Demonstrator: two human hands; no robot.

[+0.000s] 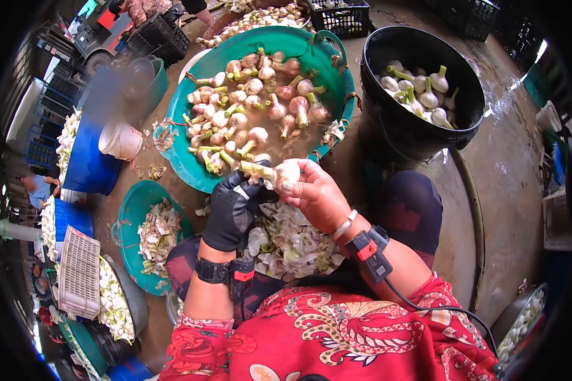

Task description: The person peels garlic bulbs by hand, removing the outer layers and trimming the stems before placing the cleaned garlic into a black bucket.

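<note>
A white garlic bulb point(285, 173) with a green stalk point(255, 169) is held between both hands over my lap. My left hand point(232, 209), in a black glove, grips the stalk end. My right hand point(316, 195), bare, wraps the bulb with the thumb on its skin. Right behind them a large green basin point(329, 60) holds muddy water and several unpeeled garlic bulbs. A black bucket point(375, 101) at the right holds several clean white bulbs. Peeled skins point(292, 244) pile in my lap under the hands.
A smaller green basin point(128, 209) of peelings sits at the left. Blue tubs point(89, 168), a white pot point(122, 141) and a white crate point(79, 273) line the left side. Black crates point(346, 19) stand at the back. Another person point(38, 187) sits far left. Wet concrete floor point(508, 159) lies to the right.
</note>
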